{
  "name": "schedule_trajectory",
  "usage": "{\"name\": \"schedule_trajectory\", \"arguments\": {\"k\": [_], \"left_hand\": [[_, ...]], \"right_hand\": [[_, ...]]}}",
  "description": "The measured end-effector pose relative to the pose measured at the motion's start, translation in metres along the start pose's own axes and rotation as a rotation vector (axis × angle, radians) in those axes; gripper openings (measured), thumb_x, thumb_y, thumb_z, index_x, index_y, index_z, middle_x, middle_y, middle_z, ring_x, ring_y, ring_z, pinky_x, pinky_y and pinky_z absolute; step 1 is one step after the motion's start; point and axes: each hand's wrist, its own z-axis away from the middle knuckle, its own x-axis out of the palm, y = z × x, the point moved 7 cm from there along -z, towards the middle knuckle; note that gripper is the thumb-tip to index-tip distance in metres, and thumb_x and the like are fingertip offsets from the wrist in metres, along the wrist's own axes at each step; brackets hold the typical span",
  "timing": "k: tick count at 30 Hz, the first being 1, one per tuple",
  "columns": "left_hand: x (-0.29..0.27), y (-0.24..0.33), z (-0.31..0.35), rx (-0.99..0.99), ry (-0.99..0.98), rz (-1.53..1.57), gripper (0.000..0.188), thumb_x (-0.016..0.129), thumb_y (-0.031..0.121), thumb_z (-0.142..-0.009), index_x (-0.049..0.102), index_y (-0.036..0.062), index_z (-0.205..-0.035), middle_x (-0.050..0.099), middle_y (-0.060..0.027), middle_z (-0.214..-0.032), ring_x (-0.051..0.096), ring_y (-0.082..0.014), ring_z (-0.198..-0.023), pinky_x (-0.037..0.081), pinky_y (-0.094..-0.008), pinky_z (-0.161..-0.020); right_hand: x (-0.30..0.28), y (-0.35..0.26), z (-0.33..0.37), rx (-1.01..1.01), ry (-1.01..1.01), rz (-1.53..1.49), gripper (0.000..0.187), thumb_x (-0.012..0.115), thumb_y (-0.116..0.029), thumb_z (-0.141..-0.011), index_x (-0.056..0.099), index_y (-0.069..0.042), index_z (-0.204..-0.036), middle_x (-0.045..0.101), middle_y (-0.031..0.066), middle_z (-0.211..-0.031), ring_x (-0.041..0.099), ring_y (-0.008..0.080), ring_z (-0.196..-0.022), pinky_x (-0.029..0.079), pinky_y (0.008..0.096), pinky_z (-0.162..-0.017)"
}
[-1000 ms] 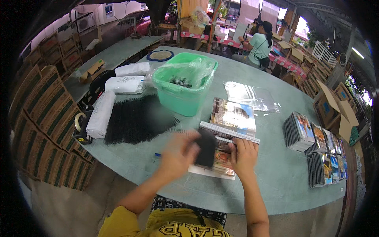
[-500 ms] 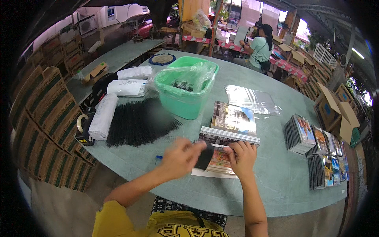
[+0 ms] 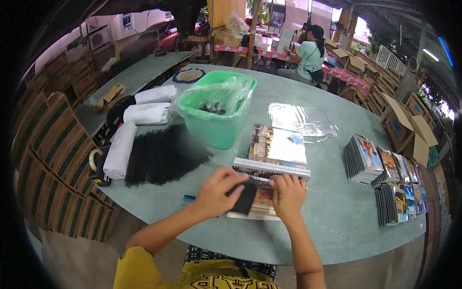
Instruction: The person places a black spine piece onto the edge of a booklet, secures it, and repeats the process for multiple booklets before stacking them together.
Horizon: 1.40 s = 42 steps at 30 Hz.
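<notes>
My left hand (image 3: 219, 191) is closed, with thumb and fingers at a dark flat piece (image 3: 246, 198) standing by the left end of a stack of printed pages (image 3: 264, 196). A thin dark coil trails left of the pages' upper edge, partly behind that hand. My right hand (image 3: 289, 195) is closed on the upper edge of the pages, fingers over the top and thumb on the left. Just beyond lie a bound booklet with a white spiral spine (image 3: 272, 167) and a printed cover (image 3: 277, 144). Exactly how the coil meets the pages is hidden by my fingers.
Many black coils (image 3: 161, 151) lie left of a green bin (image 3: 216, 125) lined with clear plastic. White rolled bags (image 3: 120, 151) and a tape dispenser (image 3: 99, 166) sit at the left edge. Clear sleeves (image 3: 303, 120) lie beyond; stacked booklets (image 3: 363, 159) stand right. A person (image 3: 310, 58) sits farther back.
My left hand and the dark piece, blurred before, now show more sharply; the piece hangs slightly lower. My right hand stays on the pages. The whole view has shifted slightly.
</notes>
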Motion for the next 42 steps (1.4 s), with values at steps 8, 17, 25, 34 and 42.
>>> {"name": "schedule_trajectory", "arguments": {"k": [8, 17, 25, 34, 42], "left_hand": [[-0.027, 0.021, -0.016, 0.137, 0.117, -0.049, 0.031, 0.067, -0.002, -0.068, 0.060, 0.0043, -0.098, 0.046, -0.0112, -0.093, 0.052, -0.0212, -0.075, 0.045, -0.0278, -0.062], [-0.070, 0.020, -0.030, -0.017, 0.226, 0.079, 0.029, 0.068, -0.001, -0.068, 0.063, 0.0027, -0.096, 0.055, -0.0090, -0.087, 0.054, -0.0199, -0.080, 0.044, -0.0263, -0.069], [-0.039, -0.004, 0.009, -0.228, -0.057, 0.131, 0.030, 0.068, 0.000, -0.068, 0.064, 0.0066, -0.097, 0.056, -0.0108, -0.087, 0.056, -0.0231, -0.080, 0.045, -0.0293, -0.071], [-0.013, -0.009, 0.032, -0.227, -0.145, 0.191, 0.029, 0.070, 0.002, -0.068, 0.064, 0.0081, -0.096, 0.055, -0.0093, -0.088, 0.056, -0.0232, -0.082, 0.045, -0.0318, -0.072], [0.053, -0.011, 0.043, -0.012, -0.539, -0.099, 0.030, 0.064, 0.012, -0.074, 0.060, 0.0111, -0.103, 0.051, -0.0097, -0.091, 0.057, -0.0297, -0.085, 0.048, -0.0370, -0.071]], "right_hand": [[0.002, -0.003, 0.006, 0.043, -0.053, -0.065, 0.005, 0.060, -0.015, -0.078, 0.061, -0.012, -0.083, 0.056, 0.0016, -0.075, 0.051, 0.0218, -0.076, 0.032, 0.0361, -0.067], [0.023, -0.035, -0.008, -0.085, -0.173, -0.135, 0.016, 0.064, -0.013, -0.075, 0.060, -0.011, -0.091, 0.057, 0.0030, -0.077, 0.054, 0.0228, -0.075, 0.036, 0.0356, -0.070], [0.016, -0.023, -0.013, 0.042, -0.170, -0.302, 0.019, 0.067, -0.007, -0.071, 0.062, -0.008, -0.089, 0.062, 0.0052, -0.083, 0.058, 0.0236, -0.078, 0.038, 0.0350, -0.070], [0.020, -0.016, -0.009, 0.000, -0.037, -0.410, 0.023, 0.066, -0.002, -0.063, 0.063, -0.009, -0.085, 0.061, 0.0052, -0.078, 0.058, 0.0242, -0.077, 0.038, 0.0349, -0.067], [0.003, 0.030, -0.005, 0.208, -0.273, -0.445, 0.019, 0.072, -0.009, -0.071, 0.066, -0.004, -0.088, 0.066, 0.0085, -0.080, 0.062, 0.0197, -0.073, 0.046, 0.0300, -0.069]]}}
